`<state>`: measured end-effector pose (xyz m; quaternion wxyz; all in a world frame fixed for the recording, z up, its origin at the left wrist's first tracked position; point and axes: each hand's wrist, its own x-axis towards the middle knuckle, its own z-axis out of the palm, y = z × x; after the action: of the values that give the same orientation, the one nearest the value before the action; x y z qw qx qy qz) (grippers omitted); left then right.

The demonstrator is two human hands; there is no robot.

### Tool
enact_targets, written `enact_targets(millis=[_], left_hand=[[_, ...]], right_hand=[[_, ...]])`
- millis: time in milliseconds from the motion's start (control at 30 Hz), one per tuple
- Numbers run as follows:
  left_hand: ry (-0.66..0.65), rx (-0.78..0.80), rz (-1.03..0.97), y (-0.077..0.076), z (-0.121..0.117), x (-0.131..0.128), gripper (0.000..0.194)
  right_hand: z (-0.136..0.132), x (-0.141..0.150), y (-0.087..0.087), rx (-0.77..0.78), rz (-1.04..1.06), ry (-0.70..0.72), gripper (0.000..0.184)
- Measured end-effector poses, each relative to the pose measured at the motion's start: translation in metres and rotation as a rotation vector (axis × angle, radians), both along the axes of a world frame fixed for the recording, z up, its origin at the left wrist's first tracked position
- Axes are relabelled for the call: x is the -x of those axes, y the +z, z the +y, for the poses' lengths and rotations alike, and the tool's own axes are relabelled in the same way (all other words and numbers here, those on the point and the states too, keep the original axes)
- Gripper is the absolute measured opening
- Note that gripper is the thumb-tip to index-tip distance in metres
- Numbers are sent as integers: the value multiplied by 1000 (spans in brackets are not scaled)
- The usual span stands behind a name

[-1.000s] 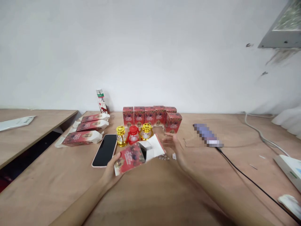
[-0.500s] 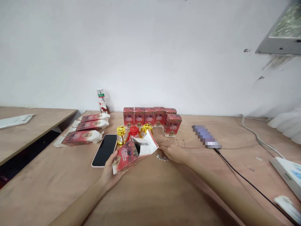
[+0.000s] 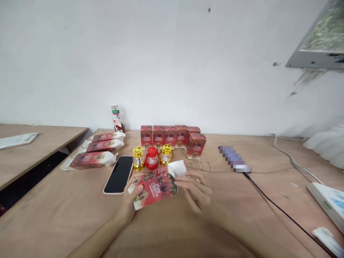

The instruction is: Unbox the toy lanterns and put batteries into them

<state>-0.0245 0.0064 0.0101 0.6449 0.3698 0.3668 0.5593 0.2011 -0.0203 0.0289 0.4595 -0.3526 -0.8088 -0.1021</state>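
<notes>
My left hand (image 3: 129, 200) is closed around a red printed Christmas gift box (image 3: 158, 191), tilted with its opening to the right. At that end a white flap (image 3: 177, 167) stands out. My right hand (image 3: 199, 190) has its fingers bent together at the opening; whatever they hold, if anything, is hidden. Just behind the box stand a gold mini lantern (image 3: 138, 161), a red mini lantern (image 3: 152, 160) and another gold mini lantern (image 3: 167, 157). Left of the box lies a phone (image 3: 119, 175) with a dark screen.
Several closed red boxes (image 3: 170, 137) line the wall, one box (image 3: 196, 146) in front. Open-ended boxes (image 3: 91, 159) lie left, near a bottle (image 3: 116, 119). Small thin pieces (image 3: 201, 166) lie right of the lanterns. A blurred phone (image 3: 234, 157) trails a black cable (image 3: 271, 200).
My right hand has come up from the small silver discs on the table to the box's opening. My left hand has turned the box, and the lanterns now show fully.
</notes>
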Motion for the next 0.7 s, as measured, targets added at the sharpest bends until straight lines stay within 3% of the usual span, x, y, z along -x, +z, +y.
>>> enact_targets(millis=[200, 333, 533, 700], left_hand=[[-4, -95, 48, -3, -1, 4, 50], [-71, -205, 152, -9, -2, 10, 52], [-49, -645, 480, -12, -8, 14, 56], [6, -946, 895, 2, -9, 15, 54]], right_hand=[[3, 4, 12, 178, 32, 17, 33], [5, 5, 12, 404, 50, 66, 22], [12, 7, 4, 590, 329, 114, 30], [12, -8, 37, 535, 422, 69, 23]])
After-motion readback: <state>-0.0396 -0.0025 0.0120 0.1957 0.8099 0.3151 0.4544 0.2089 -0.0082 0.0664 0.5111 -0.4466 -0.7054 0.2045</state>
